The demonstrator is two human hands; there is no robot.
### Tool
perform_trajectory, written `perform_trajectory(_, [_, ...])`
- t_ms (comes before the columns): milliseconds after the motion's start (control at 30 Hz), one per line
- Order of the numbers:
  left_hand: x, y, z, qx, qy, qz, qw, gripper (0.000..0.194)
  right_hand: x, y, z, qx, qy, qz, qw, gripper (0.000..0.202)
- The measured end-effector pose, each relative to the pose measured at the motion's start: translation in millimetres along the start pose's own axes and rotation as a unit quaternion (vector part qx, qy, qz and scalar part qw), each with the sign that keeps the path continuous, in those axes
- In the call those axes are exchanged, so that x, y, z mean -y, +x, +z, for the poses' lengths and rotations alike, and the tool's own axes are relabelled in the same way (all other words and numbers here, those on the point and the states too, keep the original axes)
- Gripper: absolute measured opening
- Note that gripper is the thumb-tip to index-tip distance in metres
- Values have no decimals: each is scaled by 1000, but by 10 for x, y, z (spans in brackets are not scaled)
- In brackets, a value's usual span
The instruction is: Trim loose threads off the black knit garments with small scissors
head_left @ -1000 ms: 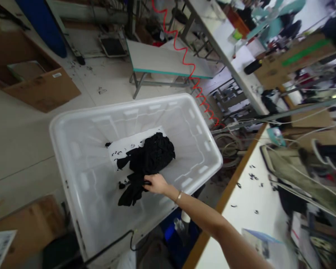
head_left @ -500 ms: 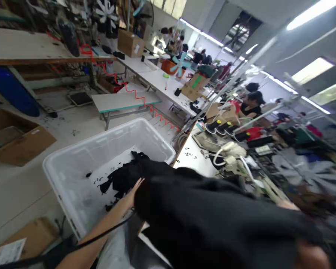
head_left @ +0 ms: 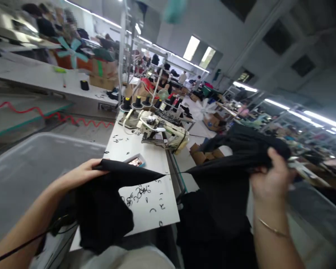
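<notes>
My left hand (head_left: 86,172) is closed on the corner of a black fabric piece (head_left: 103,213), which hangs down over the near edge of the white sewing table (head_left: 154,158). On the other side my right hand (head_left: 271,175) grips a bunched black cloth (head_left: 221,201); part of it drapes low beside the table. A thin thread (head_left: 172,174) runs taut between the pointed ends of the two fabrics. Just beyond my hands stands a sewing machine (head_left: 165,132). Black thread scraps (head_left: 140,194) lie scattered on the tabletop.
A pale plastic bin (head_left: 44,149) stands left of the table. Thread cones (head_left: 138,102) stand behind the machine. A small tray (head_left: 137,160) lies on the table. Cardboard boxes (head_left: 196,153) are at right of the machine. A red coiled hose (head_left: 58,116) crosses at left. People work farther back.
My view has swung right, away from the bin. The left hand has come up from over the bin. The black cloth, a blurred mass before, now shows as two parts spread apart, joined by thread.
</notes>
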State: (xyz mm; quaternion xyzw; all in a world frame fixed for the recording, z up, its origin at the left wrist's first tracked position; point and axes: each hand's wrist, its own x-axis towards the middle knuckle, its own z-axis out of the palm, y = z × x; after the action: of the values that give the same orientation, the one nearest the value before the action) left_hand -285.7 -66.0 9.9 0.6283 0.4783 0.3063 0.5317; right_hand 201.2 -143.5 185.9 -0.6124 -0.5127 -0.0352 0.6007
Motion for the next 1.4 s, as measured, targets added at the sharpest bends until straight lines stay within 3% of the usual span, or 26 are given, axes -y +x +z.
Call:
perform_trajectory(33, [-20, 111, 31, 61, 66, -37, 995, 35, -28, -16, 18, -84, 50, 25, 995, 42])
perform_trajectory(67, [-23, 226, 111, 118, 143, -71, 980, 36, -45, -53, 47, -111, 87, 41, 989, 38])
perform_trajectory(133, [-15, 441, 414, 194, 280, -103, 934, 41, -53, -168, 105, -107, 131, 53, 984, 31])
perform_trajectory(200, [-45, 595, 856, 210, 340, -49, 915, 63, -45, -294, 144, -86, 138, 55, 985, 28])
perform_trajectory(233, [-85, 642, 1096, 216, 334, -5, 917, 75, -44, -348, 155, -85, 136, 56, 985, 28])
perform_trajectory(300, [-204, 681, 1535, 267, 271, 98, 920, 80, -61, -421, 166, -100, 137, 64, 983, 30])
perform_trajectory(367, [-328, 677, 1832, 368, 190, 107, 904, 59, -123, -448, 167, -123, 144, 80, 979, 33])
perform_trajectory(433, [-406, 678, 1937, 402, 122, 81, 904, 39, -239, -450, 160, -136, 137, 105, 976, 35])
perform_trajectory(500, [-426, 707, 1875, 339, 82, 68, 935, 36, -398, -463, 150, -126, 85, 131, 980, 34])
perform_trajectory(600, [-404, 764, 1640, 222, 52, 41, 973, 31, -659, -552, 153, -80, -20, 153, 985, 34])
perform_trajectory(667, [-396, 761, 1488, 194, 23, 4, 981, 30, -811, -652, 181, -45, -61, 159, 984, 36])
perform_trajectory(800, [-405, 635, 1294, 188, -60, -115, 974, 30, -1030, -846, 320, 19, -124, 171, 977, 43])
perform_trajectory(900, [-388, 522, 1217, 198, -94, -164, 962, 29, -1150, -927, 471, 64, -164, 173, 969, 46])
perform_trajectory(1033, [-304, 485, 1155, 228, -102, -170, 953, 27, -1257, -953, 676, 114, -193, 188, 956, 44])
perform_trajectory(1233, [-281, 650, 847, 106, -103, -196, 969, 30, -1266, -856, 1016, 178, -194, 189, 946, 40])
perform_trajectory(1333, [-283, 602, 768, 121, -100, -181, 971, 26, -1290, -926, 1082, 196, -207, 196, 938, 39])
perform_trajectory(1400, [-179, 529, 867, 157, -92, -166, 969, 25, -1370, -1094, 1040, 215, -224, 222, 924, 38])
